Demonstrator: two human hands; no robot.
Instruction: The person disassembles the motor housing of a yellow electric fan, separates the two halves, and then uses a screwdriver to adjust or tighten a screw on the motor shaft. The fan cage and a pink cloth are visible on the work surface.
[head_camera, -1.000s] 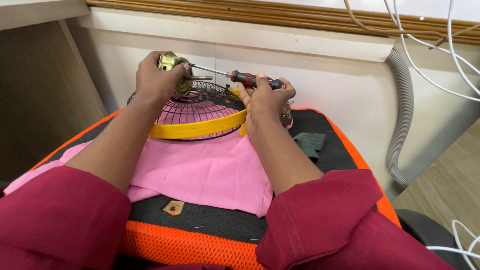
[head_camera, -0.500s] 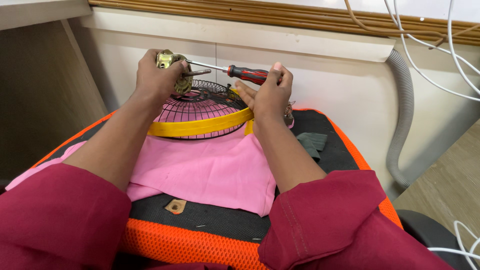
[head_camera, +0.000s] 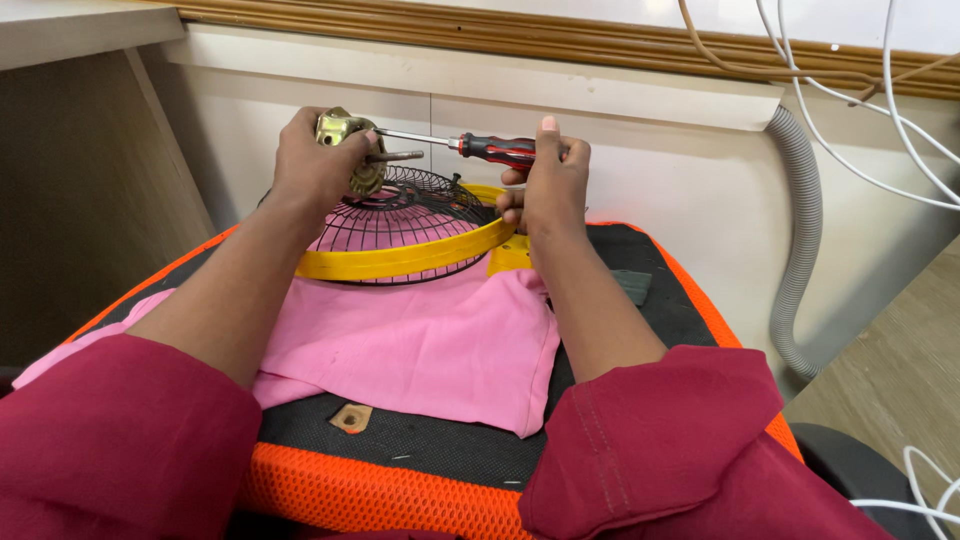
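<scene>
A brass-coloured metal motor part (head_camera: 345, 140), lumpy with a short steel shaft, sits clamped in the grip of the left hand (head_camera: 318, 165), raised above a round black wire fan guard (head_camera: 400, 215) rimmed in glossy yellow plastic. The right hand (head_camera: 552, 185) is closed around a red-and-black screwdriver (head_camera: 480, 148), its slim shank levelled at the part. A soft pink cloth (head_camera: 420, 345) lies beneath them.

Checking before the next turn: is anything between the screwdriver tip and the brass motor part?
Nothing visible. The screwdriver in the right hand runs through open air to the brass motor part in the left hand.
</scene>
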